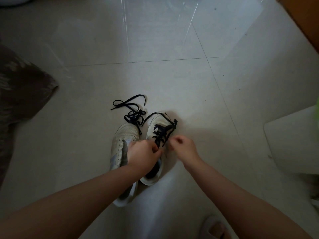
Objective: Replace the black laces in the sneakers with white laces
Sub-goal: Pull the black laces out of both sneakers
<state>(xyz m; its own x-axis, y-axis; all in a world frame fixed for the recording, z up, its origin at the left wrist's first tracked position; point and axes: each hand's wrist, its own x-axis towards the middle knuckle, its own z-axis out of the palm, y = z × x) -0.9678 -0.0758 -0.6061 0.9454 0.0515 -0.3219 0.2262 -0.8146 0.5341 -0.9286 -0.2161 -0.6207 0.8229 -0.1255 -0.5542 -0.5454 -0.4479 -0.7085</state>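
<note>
Two white sneakers stand side by side on the tiled floor. The left sneaker [120, 145] has no lace in its eyelets. A loose black lace [133, 111] lies tangled on the floor just beyond its toe. The right sneaker [158, 125] still carries a black lace [162, 133] through its eyelets, with loose ends looping around the toe. My left hand [143, 154] holds the right sneaker near its tongue. My right hand [181, 147] pinches the black lace at the shoe's right side. No white lace is in view.
A dark patterned cushion or fabric [20, 88] lies at the left. A white board or box [293, 140] sits at the right, a wooden edge [303, 19] at the top right. A foot in a slipper [214, 228] shows at the bottom.
</note>
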